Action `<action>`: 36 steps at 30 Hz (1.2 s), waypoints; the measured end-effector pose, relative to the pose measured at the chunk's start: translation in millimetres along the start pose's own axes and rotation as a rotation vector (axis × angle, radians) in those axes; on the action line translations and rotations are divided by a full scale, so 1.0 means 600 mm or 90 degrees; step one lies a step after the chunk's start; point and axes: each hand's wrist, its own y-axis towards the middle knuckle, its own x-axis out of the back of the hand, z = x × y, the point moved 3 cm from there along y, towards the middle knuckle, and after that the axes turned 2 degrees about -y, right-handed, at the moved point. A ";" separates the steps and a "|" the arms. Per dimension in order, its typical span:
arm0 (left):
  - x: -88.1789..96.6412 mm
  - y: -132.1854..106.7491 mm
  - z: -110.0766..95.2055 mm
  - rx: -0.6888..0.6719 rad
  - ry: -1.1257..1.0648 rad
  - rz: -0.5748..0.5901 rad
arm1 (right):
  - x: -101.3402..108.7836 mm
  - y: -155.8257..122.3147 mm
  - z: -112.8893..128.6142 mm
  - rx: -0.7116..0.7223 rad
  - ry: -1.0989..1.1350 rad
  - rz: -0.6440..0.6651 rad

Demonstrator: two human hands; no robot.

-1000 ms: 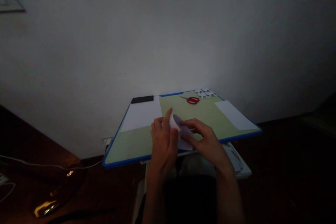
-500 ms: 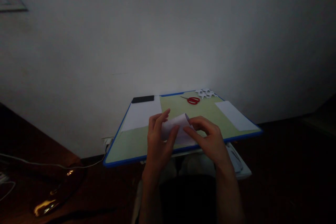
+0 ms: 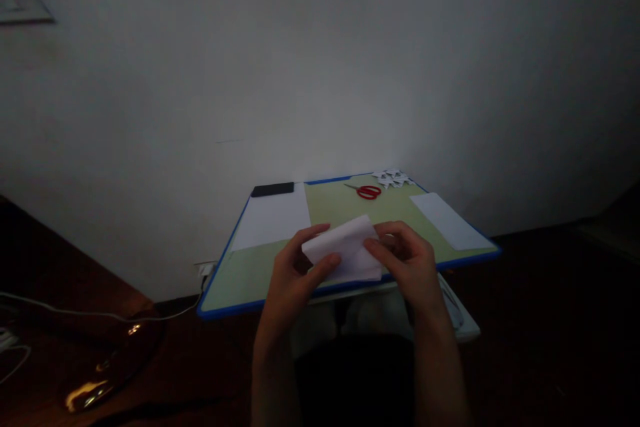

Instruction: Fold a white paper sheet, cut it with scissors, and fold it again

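Note:
Both my hands hold a folded piece of white paper (image 3: 347, 250) just above the near edge of a green board with a blue rim (image 3: 260, 270). My left hand (image 3: 295, 277) pinches the paper's left corner between thumb and fingers. My right hand (image 3: 407, 263) grips its right side with curled fingers. The paper lies folded over and tilted up toward me.
On the board lie a white sheet (image 3: 273, 217) at the back left, a black flat object (image 3: 273, 189) behind it, red scissors (image 3: 367, 191), several white paper cut-outs (image 3: 393, 177) and a white strip (image 3: 445, 219) at the right. A cable (image 3: 90, 315) runs over the dark floor at left.
The paper has gone from a curled loop under my fingers to a flat folded piece lifted in both hands. My left hand moved down and back, and now pinches the corner.

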 end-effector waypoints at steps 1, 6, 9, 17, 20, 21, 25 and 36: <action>0.002 -0.001 0.000 0.004 0.018 0.002 | 0.003 -0.001 0.003 0.039 -0.013 0.007; 0.005 -0.004 0.002 -0.009 0.257 0.028 | 0.014 -0.013 0.033 0.242 -0.256 0.108; -0.005 -0.005 -0.004 -0.039 0.339 0.056 | 0.013 -0.017 0.037 0.251 -0.384 0.211; -0.023 -0.021 -0.025 0.036 0.169 0.110 | 0.010 -0.007 0.023 0.203 -0.330 0.210; -0.019 -0.028 -0.030 0.090 0.025 0.162 | 0.017 -0.008 0.029 0.220 -0.322 0.170; -0.017 -0.029 -0.031 0.093 0.008 0.172 | 0.019 -0.008 0.032 0.219 -0.321 0.162; -0.012 -0.026 -0.032 0.051 0.047 0.178 | 0.015 -0.010 0.039 0.215 -0.327 0.164; -0.014 -0.020 -0.026 -0.056 0.223 0.130 | 0.003 -0.007 0.032 0.234 -0.324 0.161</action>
